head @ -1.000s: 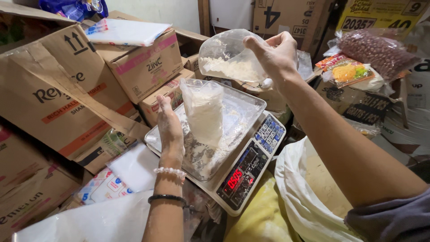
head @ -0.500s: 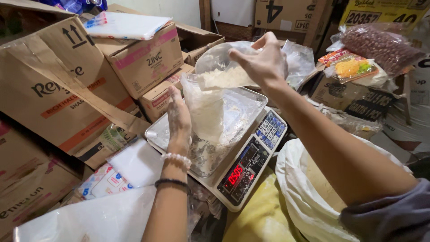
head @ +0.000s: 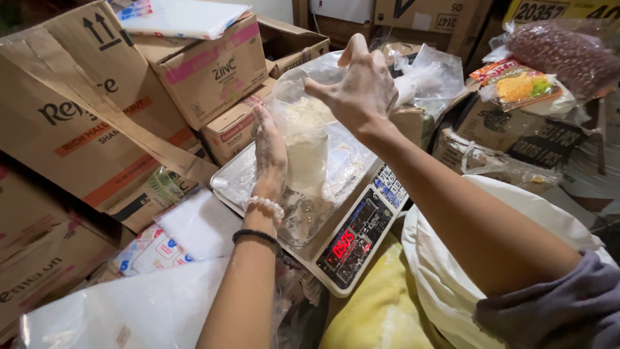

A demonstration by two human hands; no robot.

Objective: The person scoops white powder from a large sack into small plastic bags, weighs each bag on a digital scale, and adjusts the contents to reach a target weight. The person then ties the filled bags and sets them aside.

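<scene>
A clear plastic bag of white flour (head: 307, 161) stands upright on the metal tray (head: 236, 178) of a digital scale (head: 358, 236). My left hand (head: 270, 155) holds the bag's left side near its mouth. My right hand (head: 358, 87) grips a clear plastic scoop-like container (head: 303, 84) with flour in it, tipped over the bag's mouth. Flour dusts the tray, and the scale's red display is lit.
Cardboard boxes (head: 77, 116) are stacked at the left and back. A large white sack (head: 452, 284) lies open at the lower right beside a yellow sack (head: 374, 310). Bags of brown beans (head: 568, 55) and packaged snacks sit at the upper right. Plastic packs (head: 187, 232) lie left of the scale.
My right hand has brought the flour-filled container down and left from above the scale to the bag's mouth and tipped it. My left hand has slid up the bag's side.
</scene>
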